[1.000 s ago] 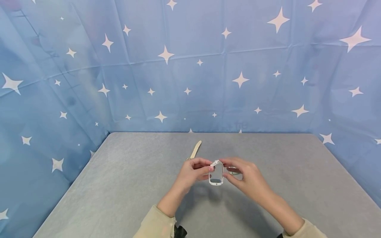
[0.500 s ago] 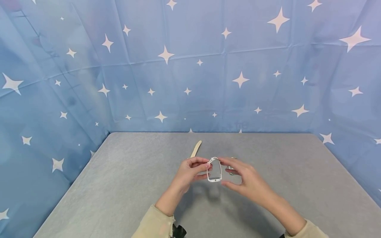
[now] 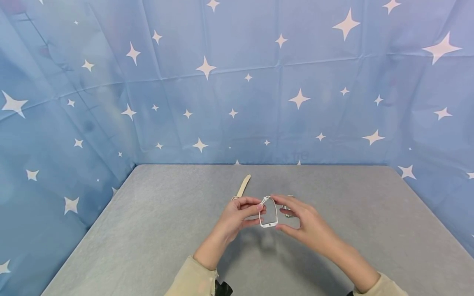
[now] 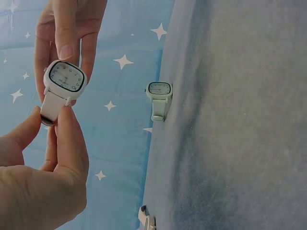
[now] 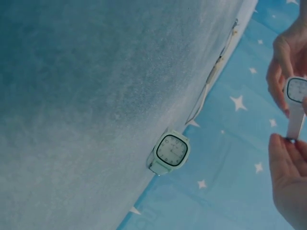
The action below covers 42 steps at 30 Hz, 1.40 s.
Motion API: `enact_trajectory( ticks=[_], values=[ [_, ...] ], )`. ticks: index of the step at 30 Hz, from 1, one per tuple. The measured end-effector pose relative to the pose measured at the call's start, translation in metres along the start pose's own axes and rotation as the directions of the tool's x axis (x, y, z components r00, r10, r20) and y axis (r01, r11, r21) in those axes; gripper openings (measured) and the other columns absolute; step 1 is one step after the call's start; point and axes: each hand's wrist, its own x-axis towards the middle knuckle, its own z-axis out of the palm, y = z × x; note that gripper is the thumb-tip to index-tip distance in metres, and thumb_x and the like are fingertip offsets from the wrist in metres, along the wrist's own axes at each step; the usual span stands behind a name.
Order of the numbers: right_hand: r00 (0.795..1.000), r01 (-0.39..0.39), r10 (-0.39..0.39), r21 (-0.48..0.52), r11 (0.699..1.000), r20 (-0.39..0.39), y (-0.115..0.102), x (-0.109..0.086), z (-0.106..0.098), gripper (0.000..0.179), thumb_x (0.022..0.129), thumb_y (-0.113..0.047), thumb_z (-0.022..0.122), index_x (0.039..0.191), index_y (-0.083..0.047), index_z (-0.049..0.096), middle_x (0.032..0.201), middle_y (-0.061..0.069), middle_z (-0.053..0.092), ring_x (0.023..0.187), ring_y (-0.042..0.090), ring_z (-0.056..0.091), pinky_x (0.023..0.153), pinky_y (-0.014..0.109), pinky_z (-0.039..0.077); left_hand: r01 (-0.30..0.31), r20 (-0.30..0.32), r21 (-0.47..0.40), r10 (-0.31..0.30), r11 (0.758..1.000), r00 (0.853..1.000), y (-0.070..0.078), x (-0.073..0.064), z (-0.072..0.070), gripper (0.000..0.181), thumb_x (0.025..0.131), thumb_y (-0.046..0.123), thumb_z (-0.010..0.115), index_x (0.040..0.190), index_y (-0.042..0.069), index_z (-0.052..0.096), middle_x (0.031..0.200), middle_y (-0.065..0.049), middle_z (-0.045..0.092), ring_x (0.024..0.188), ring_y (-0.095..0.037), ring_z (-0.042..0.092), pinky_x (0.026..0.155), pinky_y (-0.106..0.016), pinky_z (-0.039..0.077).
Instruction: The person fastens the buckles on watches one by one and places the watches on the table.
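Note:
A white wristwatch (image 4: 67,76), its strap buckled into a loop, is held up over the table between both hands. My left hand (image 3: 234,217) pinches the strap between thumb and fingers. My right hand (image 3: 305,218) spans the loop from the other side, index fingertip at the strap's top and thumb at the case. The watch face points down and away from the head camera. On the table behind the right hand stands a pale green wristwatch (image 5: 171,150), partly hidden in the head view. A beige watch strap (image 3: 243,186) shows beyond the left hand.
The grey tabletop (image 3: 155,230) reaches back to a blue star-patterned cloth (image 3: 237,90), which also hangs along the sides. Dark wrist gear (image 3: 223,288) shows at the left beige sleeve (image 3: 194,277).
The white watch has risen slightly and its loop looks wider. My right thumb came off the case, then back to its lower corner. More of the green watch shows behind the right hand.

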Motion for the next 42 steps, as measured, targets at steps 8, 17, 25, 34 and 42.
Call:
enact_trajectory(
  ticks=[8,17,25,34,42],
  values=[
    [1.000,0.016,-0.016,-0.023,1.000,-0.025,0.000,0.000,0.000,0.072,0.074,0.004,0.083,0.140,-0.005,0.054,0.132,0.011,0.064,0.118,0.029,0.063,0.089,0.032,0.058,0.002,0.012,0.038,-0.003,0.999,1.000,0.001,-0.001,0.000,0.030,0.095,0.009,0.066,0.120,-0.007,0.063,0.101,-0.002,0.074,0.095,-0.011,0.072,0.086,-0.034,0.060],
    [0.998,0.009,-0.013,-0.062,0.998,-0.065,0.002,0.001,0.000,0.070,0.074,0.001,0.084,0.138,-0.002,0.056,0.132,0.017,0.064,0.115,0.033,0.065,0.086,0.031,0.058,-0.027,0.074,0.076,0.021,0.997,0.997,0.003,-0.002,-0.002,0.039,0.092,0.004,0.066,0.129,-0.006,0.061,0.121,-0.018,0.071,0.102,-0.011,0.071,0.089,-0.027,0.058],
    [0.997,-0.015,0.013,-0.029,0.999,-0.072,0.004,0.002,0.000,0.068,0.076,0.002,0.082,0.138,-0.001,0.055,0.131,0.015,0.064,0.116,0.034,0.064,0.087,0.032,0.058,-0.141,0.195,0.199,0.102,0.970,0.976,0.004,-0.003,-0.006,0.049,0.092,-0.004,0.060,0.140,-0.005,0.052,0.136,-0.028,0.059,0.125,-0.036,0.061,0.097,-0.028,0.055],
    [0.992,-0.121,0.124,0.081,0.989,-0.038,0.004,0.008,-0.002,0.060,0.082,-0.001,0.079,0.137,0.000,0.055,0.133,0.018,0.063,0.120,0.037,0.063,0.089,0.035,0.057,-0.219,0.234,0.287,0.154,0.933,0.960,0.010,-0.002,-0.006,0.059,0.091,-0.002,0.065,0.146,-0.003,0.044,0.137,-0.026,0.059,0.128,-0.038,0.058,0.101,-0.032,0.053],
    [0.958,-0.285,0.287,0.181,0.941,0.018,0.003,0.015,-0.002,0.057,0.088,-0.011,0.075,0.140,0.000,0.053,0.137,0.023,0.061,0.121,0.039,0.063,0.095,0.040,0.054,-0.206,0.183,0.332,0.152,0.921,0.971,0.013,0.004,-0.007,0.048,0.093,0.000,0.065,0.139,-0.003,0.053,0.136,-0.025,0.061,0.126,-0.038,0.059,0.099,-0.034,0.054]
  ],
)
